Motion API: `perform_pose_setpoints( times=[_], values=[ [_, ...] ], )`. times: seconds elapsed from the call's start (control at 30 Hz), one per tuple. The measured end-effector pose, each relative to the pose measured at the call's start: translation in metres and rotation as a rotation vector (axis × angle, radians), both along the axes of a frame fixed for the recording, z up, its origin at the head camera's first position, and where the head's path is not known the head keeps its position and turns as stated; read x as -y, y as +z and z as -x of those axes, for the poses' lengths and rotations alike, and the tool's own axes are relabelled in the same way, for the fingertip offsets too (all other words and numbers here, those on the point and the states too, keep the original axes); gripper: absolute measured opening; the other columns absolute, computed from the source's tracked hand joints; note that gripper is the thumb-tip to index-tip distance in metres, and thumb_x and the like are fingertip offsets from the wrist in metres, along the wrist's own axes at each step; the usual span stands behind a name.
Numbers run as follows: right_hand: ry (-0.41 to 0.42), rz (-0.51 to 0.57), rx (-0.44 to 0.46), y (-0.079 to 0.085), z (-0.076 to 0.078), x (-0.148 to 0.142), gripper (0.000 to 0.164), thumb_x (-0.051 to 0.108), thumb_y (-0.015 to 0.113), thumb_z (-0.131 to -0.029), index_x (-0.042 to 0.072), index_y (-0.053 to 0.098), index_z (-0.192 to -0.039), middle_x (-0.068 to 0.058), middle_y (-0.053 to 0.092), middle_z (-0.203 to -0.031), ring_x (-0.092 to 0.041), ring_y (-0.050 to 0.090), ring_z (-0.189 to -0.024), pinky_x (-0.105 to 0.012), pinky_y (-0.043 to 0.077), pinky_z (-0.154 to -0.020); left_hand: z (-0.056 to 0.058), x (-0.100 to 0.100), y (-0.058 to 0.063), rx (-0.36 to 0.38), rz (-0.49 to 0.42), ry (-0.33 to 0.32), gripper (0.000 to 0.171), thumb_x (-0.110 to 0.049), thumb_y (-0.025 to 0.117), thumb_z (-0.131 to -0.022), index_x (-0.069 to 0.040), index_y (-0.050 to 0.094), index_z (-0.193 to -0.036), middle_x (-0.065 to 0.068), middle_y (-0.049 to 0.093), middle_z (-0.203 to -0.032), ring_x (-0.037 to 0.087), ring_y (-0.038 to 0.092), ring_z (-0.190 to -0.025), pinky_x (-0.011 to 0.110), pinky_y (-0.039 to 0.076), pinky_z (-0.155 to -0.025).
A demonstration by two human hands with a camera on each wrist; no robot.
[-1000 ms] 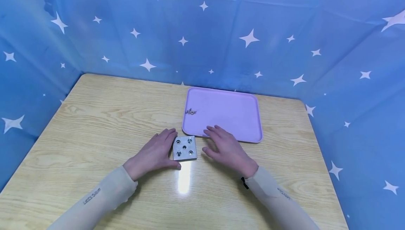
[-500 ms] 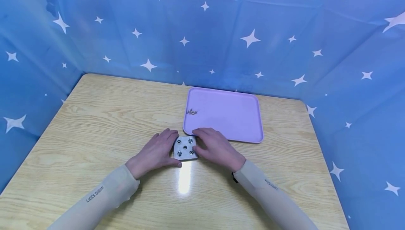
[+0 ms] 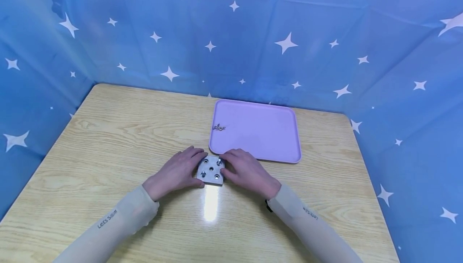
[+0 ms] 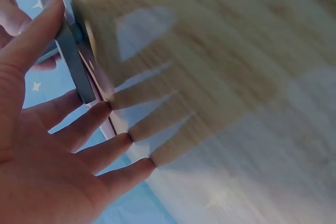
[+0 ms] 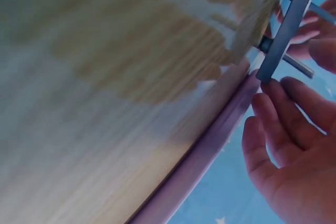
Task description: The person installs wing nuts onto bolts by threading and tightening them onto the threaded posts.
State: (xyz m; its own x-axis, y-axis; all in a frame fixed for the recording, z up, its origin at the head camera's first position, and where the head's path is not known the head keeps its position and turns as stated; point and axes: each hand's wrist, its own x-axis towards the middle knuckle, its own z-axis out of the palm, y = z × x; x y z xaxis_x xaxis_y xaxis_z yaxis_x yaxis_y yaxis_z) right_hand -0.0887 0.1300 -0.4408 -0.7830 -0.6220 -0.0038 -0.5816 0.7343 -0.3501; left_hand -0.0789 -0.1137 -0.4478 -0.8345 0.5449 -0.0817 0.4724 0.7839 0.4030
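Observation:
A square metal plate [image 3: 211, 169] with several holes lies between both hands in the head view. Two metal pins [image 3: 219, 162] stand up out of it at opposite corners. From the right wrist view, the pins have dark wider ends [image 5: 266, 44] beneath the plate, between it and the table. My left hand [image 3: 178, 171] grips the plate's left side, with the thumb at the near corner and fingers at the far one. My right hand [image 3: 249, 171] holds the right side, its fingertips against the far right corner and its thumb at the right edge.
A purple tray [image 3: 257, 130] lies just behind the plate, with a little heap of small metal parts [image 3: 218, 127] at its left side. The wooden table [image 3: 126, 134] extends around the hands. Blue cloth [image 3: 253, 26] with white stars hangs behind and at both sides.
My right hand has moved left from beside the plate onto its right side. The plate has turned slightly clockwise between the hands. My left hand has stayed almost in place.

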Motion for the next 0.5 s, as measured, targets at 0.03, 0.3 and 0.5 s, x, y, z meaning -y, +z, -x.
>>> perform_pose_setpoints(
  times=[0.03,0.3,0.5],
  values=[
    [0.003,0.002,0.0,0.0,-0.001,0.0,0.046,0.038,0.06,-0.094,0.01,0.059,-0.131,-0.002,0.06,-0.124,-0.017,0.053,-0.114,-0.034,0.042,-0.097,0.0,0.0,0.001,0.009,-0.002,0.0,0.093,-0.047,0.085,-0.067,-0.006,0.046,-0.142,0.013,0.046,-0.142,0.042,0.035,-0.134,0.06,0.033,-0.102],
    [0.013,-0.012,-0.008,0.006,-0.003,-0.002,0.045,0.037,0.061,-0.093,0.011,0.059,-0.13,0.0,0.061,-0.119,-0.014,0.056,-0.105,-0.034,0.046,-0.089,-0.001,-0.002,0.002,0.079,-0.03,0.007,0.1,-0.053,0.084,-0.065,-0.008,0.043,-0.144,0.008,0.042,-0.148,0.046,0.03,-0.135,0.067,0.028,-0.101],
    [-0.055,0.036,-0.104,0.024,0.027,0.0,0.035,0.028,0.064,-0.093,0.008,0.064,-0.122,-0.004,0.066,-0.11,-0.018,0.061,-0.1,-0.035,0.048,-0.087,-0.001,-0.004,0.001,0.066,-0.075,0.002,0.096,-0.049,0.085,-0.066,-0.01,0.045,-0.144,0.007,0.045,-0.146,0.048,0.031,-0.134,0.071,0.029,-0.096]
  ],
)
